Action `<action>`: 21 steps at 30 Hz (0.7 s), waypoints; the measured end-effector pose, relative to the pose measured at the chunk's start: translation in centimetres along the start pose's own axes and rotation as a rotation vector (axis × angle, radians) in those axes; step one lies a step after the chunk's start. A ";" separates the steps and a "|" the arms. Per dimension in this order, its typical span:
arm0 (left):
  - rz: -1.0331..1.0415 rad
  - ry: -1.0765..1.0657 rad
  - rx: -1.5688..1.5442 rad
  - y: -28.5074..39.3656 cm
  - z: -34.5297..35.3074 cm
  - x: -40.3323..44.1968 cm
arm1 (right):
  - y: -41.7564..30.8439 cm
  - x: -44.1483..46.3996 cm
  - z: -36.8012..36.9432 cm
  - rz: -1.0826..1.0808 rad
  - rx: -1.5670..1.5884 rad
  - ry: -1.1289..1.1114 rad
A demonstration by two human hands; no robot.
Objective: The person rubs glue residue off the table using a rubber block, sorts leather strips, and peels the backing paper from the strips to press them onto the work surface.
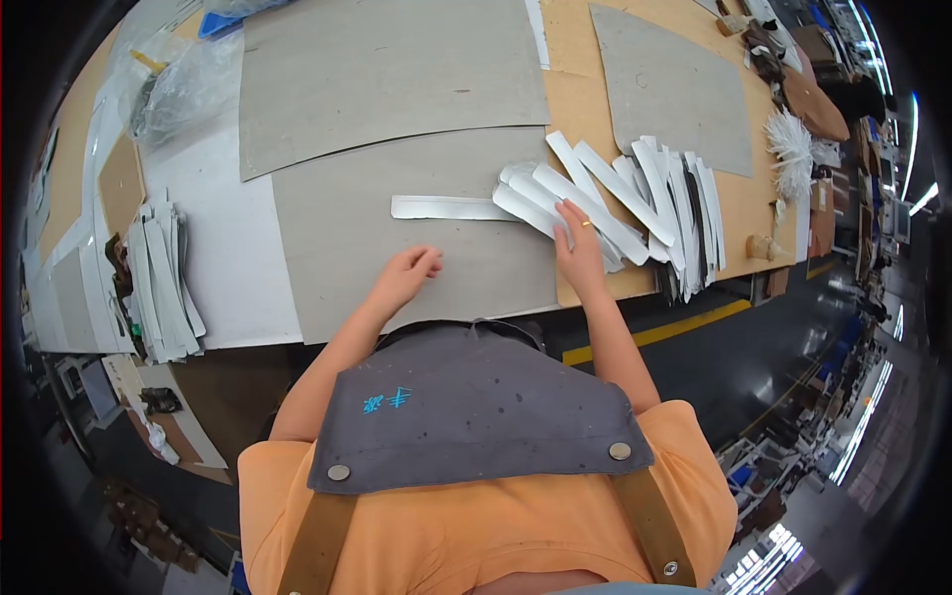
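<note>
My right hand (578, 243) lies with its fingers stretched out on the near end of a fanned pile of white strips (535, 198). One single white strip (446, 207) extends left from under that pile across the grey sheet (347, 238). Below this strip, my left hand (409, 275) hovers over the grey sheet with its fingers curled together; whether anything is between them is too small to tell. To the right of my right hand, more white strips (684, 213) overlap in a thick row near the table's edge.
Another stack of strips (159, 283) lies at the left, with a clear plastic bag (188, 94) behind it. Large grey sheets (397, 69) cover the back. White fringed material (788, 149) and a brown piece (813, 104) are at the far right.
</note>
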State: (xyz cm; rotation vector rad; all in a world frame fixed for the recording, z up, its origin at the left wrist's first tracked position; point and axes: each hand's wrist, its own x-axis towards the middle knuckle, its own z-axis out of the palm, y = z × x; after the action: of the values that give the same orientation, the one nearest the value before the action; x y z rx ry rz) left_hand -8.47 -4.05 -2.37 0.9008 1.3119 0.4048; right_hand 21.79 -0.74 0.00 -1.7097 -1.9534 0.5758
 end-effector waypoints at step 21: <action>0.694 0.369 0.746 6.7 -6.6 4.5 | -3.5 12.1 4.1 0.107 0.148 -0.300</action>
State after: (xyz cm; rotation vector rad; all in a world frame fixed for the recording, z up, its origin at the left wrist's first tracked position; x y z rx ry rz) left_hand -12.06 5.50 -0.24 2.0048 1.4814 0.6503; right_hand 15.30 10.81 -0.21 -1.7218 -1.9650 1.0417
